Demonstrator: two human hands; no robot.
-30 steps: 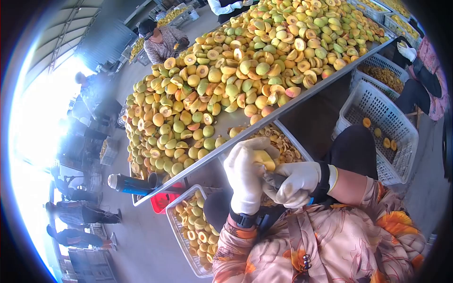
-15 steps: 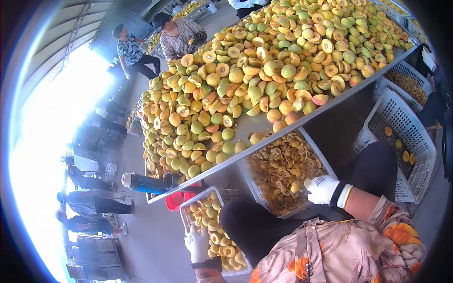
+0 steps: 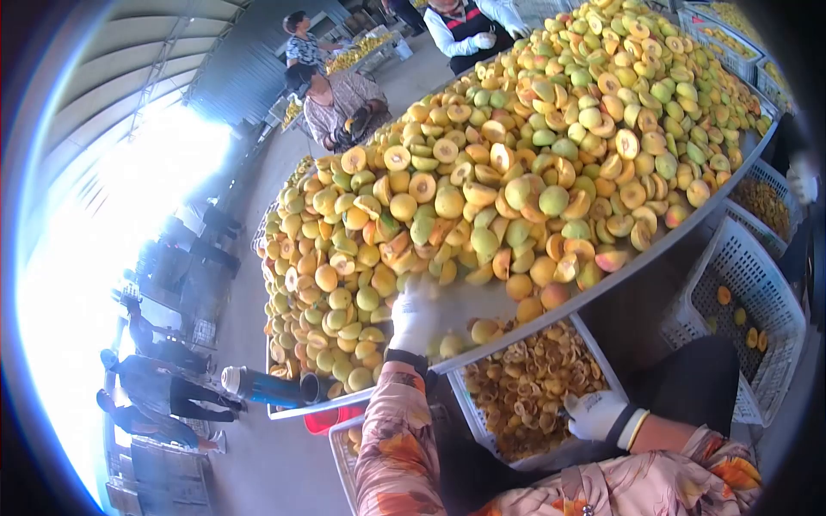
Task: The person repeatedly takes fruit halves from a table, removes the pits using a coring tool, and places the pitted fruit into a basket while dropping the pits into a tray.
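Since the last pic, the L hand (image 3: pixel 416 325) has gone up from the low crate (image 3: pixel 342 464) on the left to the table (image 3: pixel 471 301). The R hand (image 3: pixel 595 416) stays near, over the scrap crate (image 3: pixel 600 354).

The fruit pile (image 3: pixel 482 185) is the biggest thing, on the table, far side and both ways, L & R. It looks heavy all together, and bits on top may roll b/c they're round. The scrap crate is near, under the table edge, w/ curly scraps (image 3: pixel 516 387) that look light and bendy.

The hands are apart. The L hand is at the pile's near edge, but its fingers are blurry, so can't tell if it's got any fruit. The R hand seems to pinch a small dark thing (image 3: pixel 564 414), mostly hidden.

One fruit piece (image 3: pixel 484 330) sits near, by the edge. It'd prob be light, a bit firm, w/ a wet, slippery cut side. Best hold: round the skin, fingers on both sides, no hard squeeze, b/c it could bruise.
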